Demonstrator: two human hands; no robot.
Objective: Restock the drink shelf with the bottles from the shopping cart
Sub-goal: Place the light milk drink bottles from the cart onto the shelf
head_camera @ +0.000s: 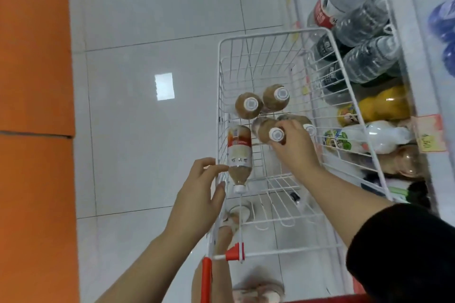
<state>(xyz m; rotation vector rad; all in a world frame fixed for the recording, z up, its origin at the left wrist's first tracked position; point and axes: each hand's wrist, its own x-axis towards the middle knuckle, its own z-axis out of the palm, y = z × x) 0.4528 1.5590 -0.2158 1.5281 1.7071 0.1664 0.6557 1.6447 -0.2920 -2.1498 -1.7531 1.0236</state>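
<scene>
A white wire shopping cart (270,37) holds several brown tea bottles with white caps. Two of them stand upright at the far side (248,105). One labelled bottle (239,152) lies against the cart's left wall, cap toward me. My right hand (293,145) reaches into the cart and grips the neck of an upright brown bottle (273,131) just below its cap. Another bottle (300,122) lies partly hidden behind that hand. My left hand (199,194) hovers at the cart's left rim, fingers relaxed, holding nothing. The drink shelf (418,106) is on the right.
The shelf holds clear water bottles (369,61), dark soda bottles, an orange drink (384,103) and a white milky drink (379,135), with a price tag (429,134). An orange wall (34,106) runs along the left. The cart's red handle (206,278) is near me, over grey floor tiles.
</scene>
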